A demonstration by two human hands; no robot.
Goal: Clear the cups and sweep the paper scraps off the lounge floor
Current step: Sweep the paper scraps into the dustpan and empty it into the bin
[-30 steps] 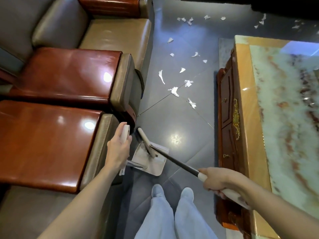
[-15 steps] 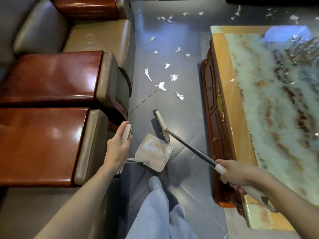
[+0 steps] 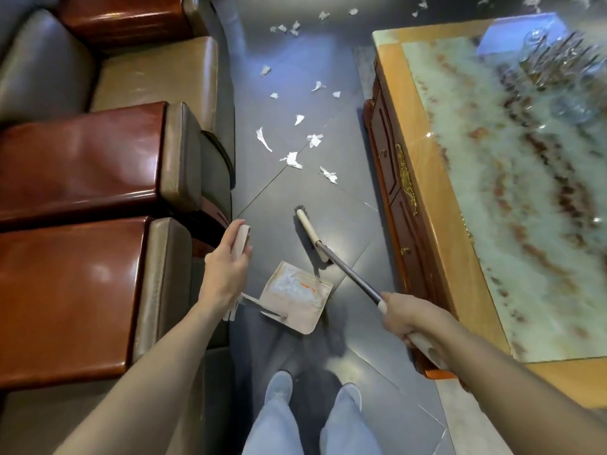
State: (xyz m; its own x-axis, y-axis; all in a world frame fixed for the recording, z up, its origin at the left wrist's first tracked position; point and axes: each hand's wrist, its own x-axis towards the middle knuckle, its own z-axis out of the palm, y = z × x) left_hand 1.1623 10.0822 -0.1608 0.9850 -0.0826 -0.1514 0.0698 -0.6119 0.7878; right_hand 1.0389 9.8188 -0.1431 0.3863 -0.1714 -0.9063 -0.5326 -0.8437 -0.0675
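A: Step?
B: Sweeping. Left hand (image 3: 226, 274) wraps the dustpan (image 3: 295, 300) handle; right hand (image 3: 407, 318) grips the broom (image 3: 341, 267), head on the floor (image 3: 348, 221).
A: Next?
B: Paper scraps (image 3: 292, 159) lie ahead, beside the table (image 3: 427, 198). Probably reach past them and drag them back.
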